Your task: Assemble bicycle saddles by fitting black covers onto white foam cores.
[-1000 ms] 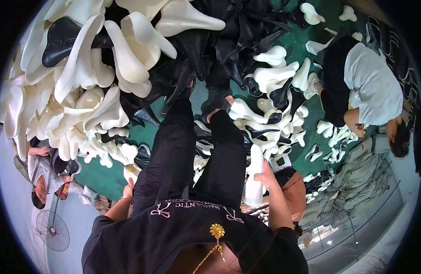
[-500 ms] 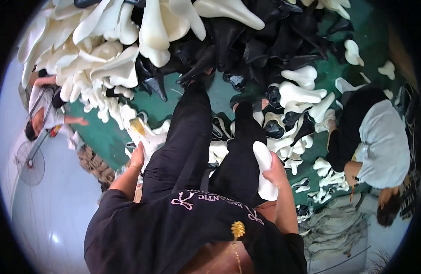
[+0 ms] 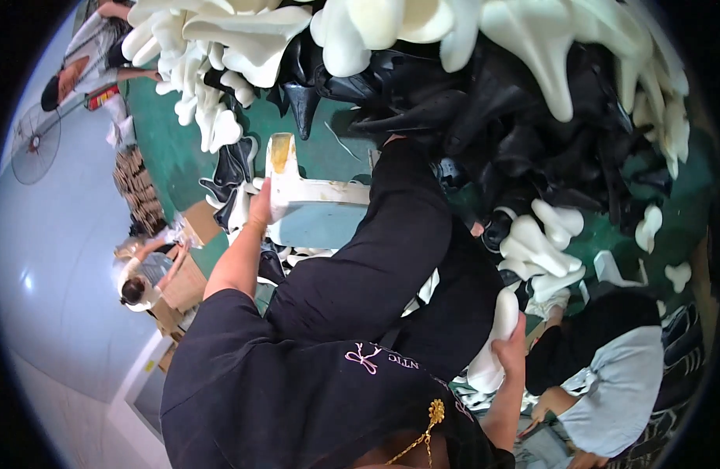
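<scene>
My right hand (image 3: 511, 349) is closed round a white bicycle saddle pad (image 3: 506, 311), long and smooth, held beside my right thigh. To the left of my legs, my left hand (image 3: 260, 205) grips the edge of a white plastic stool (image 3: 328, 190). A yellowish-brown patch marks the stool's upright leg, and its lower part is hidden behind my thigh. Some of my left fingers are out of sight against it. Black saddle shells (image 3: 236, 160) lie just left of the stool.
White saddle pads (image 3: 375, 23) and black saddle shells (image 3: 493, 102) are heaped ahead. More white pads (image 3: 539, 250) lie right of my feet. A co-worker (image 3: 610, 367) bends close on my right; others are at left, near cardboard boxes (image 3: 184, 281) and a fan (image 3: 36, 144).
My view and body have turned. The stool beside my left hand shows more fully now. The white saddle pad stays in my right hand, and my legs have swung rightward in view.
</scene>
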`<action>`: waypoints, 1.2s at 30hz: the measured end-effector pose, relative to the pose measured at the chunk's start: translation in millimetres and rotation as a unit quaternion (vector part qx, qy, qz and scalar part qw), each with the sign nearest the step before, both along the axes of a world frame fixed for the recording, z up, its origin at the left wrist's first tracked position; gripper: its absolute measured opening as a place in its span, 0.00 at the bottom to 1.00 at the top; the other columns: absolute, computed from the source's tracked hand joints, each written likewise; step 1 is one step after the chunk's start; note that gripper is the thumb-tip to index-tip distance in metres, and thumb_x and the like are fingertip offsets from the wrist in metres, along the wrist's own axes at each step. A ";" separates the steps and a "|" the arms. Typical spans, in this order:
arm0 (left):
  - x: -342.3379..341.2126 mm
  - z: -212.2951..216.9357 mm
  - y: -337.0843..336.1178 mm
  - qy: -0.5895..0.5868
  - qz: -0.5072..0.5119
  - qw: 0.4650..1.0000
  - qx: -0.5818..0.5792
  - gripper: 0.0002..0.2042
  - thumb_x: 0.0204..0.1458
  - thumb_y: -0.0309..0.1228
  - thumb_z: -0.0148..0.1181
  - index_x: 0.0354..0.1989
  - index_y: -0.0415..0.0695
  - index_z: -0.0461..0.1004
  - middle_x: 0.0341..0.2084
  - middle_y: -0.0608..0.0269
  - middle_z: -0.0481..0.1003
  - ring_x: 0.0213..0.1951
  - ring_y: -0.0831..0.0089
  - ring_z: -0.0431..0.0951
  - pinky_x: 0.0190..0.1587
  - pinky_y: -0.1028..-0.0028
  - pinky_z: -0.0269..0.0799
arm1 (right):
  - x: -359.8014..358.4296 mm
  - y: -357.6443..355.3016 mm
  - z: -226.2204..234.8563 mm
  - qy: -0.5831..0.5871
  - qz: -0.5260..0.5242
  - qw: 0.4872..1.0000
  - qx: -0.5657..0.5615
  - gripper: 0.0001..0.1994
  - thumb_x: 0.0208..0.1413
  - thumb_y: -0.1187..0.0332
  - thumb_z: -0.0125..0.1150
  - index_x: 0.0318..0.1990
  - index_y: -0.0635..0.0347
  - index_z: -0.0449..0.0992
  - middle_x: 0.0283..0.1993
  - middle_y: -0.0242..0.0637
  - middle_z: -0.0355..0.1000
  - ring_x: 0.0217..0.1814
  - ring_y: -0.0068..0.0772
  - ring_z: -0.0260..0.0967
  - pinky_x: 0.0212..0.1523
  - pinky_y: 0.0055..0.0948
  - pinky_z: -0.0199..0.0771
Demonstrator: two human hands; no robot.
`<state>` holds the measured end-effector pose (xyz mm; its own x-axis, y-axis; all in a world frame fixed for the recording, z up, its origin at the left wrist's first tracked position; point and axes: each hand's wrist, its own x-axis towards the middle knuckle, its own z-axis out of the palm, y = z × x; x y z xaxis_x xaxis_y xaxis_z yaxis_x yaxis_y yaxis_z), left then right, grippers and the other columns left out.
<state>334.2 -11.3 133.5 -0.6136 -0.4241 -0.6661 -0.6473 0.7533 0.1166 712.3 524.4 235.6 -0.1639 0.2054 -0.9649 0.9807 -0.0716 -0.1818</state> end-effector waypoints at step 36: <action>41.5 -119.9 63.4 -0.160 0.034 0.963 0.216 0.28 0.58 0.52 0.46 0.28 0.35 0.78 0.20 0.50 0.75 0.27 0.70 0.76 0.34 0.69 0.70 | -171.8 97.8 -100.8 -0.109 0.202 0.972 -0.040 0.34 0.21 0.76 0.55 0.49 0.55 0.63 0.37 0.33 0.66 0.39 0.35 0.65 0.46 0.28 0.67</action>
<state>375.7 52.1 13.7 -0.3277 -0.0973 -0.9398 -0.7483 0.6339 0.1953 540.5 622.2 134.8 -0.0051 0.0906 -0.9959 0.9463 0.3225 0.0245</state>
